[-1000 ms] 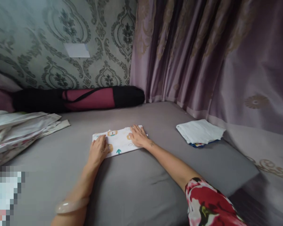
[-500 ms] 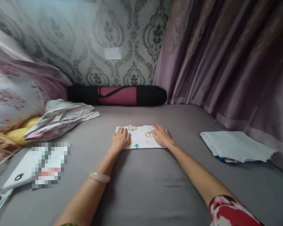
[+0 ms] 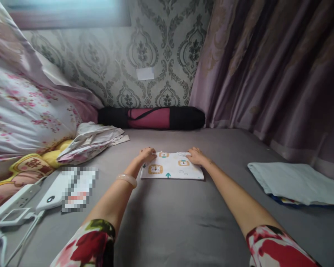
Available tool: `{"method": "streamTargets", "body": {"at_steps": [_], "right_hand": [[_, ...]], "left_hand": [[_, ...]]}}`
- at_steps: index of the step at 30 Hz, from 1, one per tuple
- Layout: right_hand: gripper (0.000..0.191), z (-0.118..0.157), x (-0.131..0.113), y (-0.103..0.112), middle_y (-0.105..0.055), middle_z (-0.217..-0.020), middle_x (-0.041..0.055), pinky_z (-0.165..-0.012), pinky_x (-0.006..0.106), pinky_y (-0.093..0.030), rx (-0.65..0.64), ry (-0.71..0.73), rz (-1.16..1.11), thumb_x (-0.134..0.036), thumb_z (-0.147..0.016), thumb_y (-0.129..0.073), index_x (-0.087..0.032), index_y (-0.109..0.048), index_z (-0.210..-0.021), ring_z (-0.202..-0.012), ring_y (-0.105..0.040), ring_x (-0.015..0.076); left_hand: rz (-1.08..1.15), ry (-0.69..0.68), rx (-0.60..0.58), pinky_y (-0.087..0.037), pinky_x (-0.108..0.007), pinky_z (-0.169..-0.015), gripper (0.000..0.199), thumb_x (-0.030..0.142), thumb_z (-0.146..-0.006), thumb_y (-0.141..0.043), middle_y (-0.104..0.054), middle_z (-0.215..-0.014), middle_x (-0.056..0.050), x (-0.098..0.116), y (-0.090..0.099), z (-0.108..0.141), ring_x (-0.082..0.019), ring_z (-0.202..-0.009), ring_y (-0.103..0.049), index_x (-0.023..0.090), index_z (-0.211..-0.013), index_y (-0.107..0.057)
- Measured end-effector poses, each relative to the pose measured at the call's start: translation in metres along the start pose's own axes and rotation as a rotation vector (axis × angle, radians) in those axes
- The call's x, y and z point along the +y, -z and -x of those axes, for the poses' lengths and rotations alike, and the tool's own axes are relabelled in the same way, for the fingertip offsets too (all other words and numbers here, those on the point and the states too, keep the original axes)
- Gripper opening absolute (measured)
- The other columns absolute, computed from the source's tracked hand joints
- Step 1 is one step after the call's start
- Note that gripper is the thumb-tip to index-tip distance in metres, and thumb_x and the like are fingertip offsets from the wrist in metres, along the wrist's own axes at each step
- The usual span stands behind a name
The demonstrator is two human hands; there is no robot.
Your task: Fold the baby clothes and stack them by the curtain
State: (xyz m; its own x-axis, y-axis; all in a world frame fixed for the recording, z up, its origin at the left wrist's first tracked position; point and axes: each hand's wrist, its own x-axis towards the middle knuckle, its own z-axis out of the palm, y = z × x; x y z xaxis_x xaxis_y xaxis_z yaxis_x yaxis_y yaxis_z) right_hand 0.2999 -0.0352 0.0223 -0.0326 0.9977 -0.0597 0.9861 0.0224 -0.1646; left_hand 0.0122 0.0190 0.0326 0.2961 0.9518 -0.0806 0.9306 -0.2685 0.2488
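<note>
Through the head view I'm seeing the white rectangular cloth printed with orange lion faces [image 3: 172,168] lying flat mid-scene on the smooth grey bedsheet [image 3: 167,222]. My left hand [image 3: 147,153] is curling at its far left corner, my right hand [image 3: 196,155] at its far right; whether either is pinching, I can't tell. It's looking already folded, only its far edge seeming uneven. Rightward, a pale, flat folded cloth pile [image 3: 297,181] is resting well apart.

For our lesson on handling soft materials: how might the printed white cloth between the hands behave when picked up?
The printed white cloth would probably sag if lifted by one edge, as it looks like folded fabric. Lying flat, it seems unlikely to roll.
</note>
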Motion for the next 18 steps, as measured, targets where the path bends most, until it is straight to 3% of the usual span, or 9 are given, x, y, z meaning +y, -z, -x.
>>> {"method": "streamTargets", "body": {"at_steps": [6,10,14,18], "right_hand": [[0.029,-0.002,0.0,0.017,-0.06,-0.122,0.0126,-0.092,0.029,-0.041,-0.002,0.029,-0.082,-0.03,-0.085,-0.062,-0.018,-0.067,-0.111,-0.115,-0.054,0.0244],[0.025,0.006,0.007,0.032,-0.069,-0.106,0.0054,-0.077,0.021,-0.045,-0.037,0.105,-0.163,-0.027,-0.083,-0.063,-0.018,-0.068,-0.106,-0.095,-0.063,0.0166],[0.021,0.009,0.017,0.051,-0.071,-0.092,0.0031,-0.067,0.021,-0.045,-0.086,0.181,-0.339,-0.025,-0.08,-0.064,-0.015,-0.069,-0.098,-0.082,-0.063,0.015],[0.024,0.008,0.022,0.077,-0.07,-0.087,0.003,-0.067,0.023,-0.046,-0.084,0.221,-0.508,-0.026,-0.078,-0.063,-0.013,-0.067,-0.098,-0.079,-0.063,0.0157]], "left_hand": [[0.041,-0.03,0.026,-0.044,-0.035,-0.083,0.028,0.035,-0.072,-0.062,-0.071,-0.103,-0.01,-0.005,0.006,-0.004,-0.03,-0.105,-0.058,0.02,-0.093,-0.072],[0.179,-0.111,0.017,-0.044,-0.027,-0.068,0.03,0.038,-0.072,-0.06,-0.07,-0.086,-0.006,-0.014,0.013,0.001,-0.022,-0.086,-0.061,0.016,-0.09,-0.069],[0.526,-0.234,-0.071,-0.039,-0.023,-0.056,0.034,0.046,-0.068,-0.063,-0.061,-0.067,0.0,-0.021,0.036,0.01,-0.014,-0.063,-0.054,0.015,-0.081,-0.063],[0.628,-0.301,-0.051,-0.038,-0.022,-0.055,0.035,0.047,-0.065,-0.067,-0.058,-0.064,0.002,-0.014,0.071,0.015,-0.012,-0.06,-0.051,0.015,-0.079,-0.059]]}}
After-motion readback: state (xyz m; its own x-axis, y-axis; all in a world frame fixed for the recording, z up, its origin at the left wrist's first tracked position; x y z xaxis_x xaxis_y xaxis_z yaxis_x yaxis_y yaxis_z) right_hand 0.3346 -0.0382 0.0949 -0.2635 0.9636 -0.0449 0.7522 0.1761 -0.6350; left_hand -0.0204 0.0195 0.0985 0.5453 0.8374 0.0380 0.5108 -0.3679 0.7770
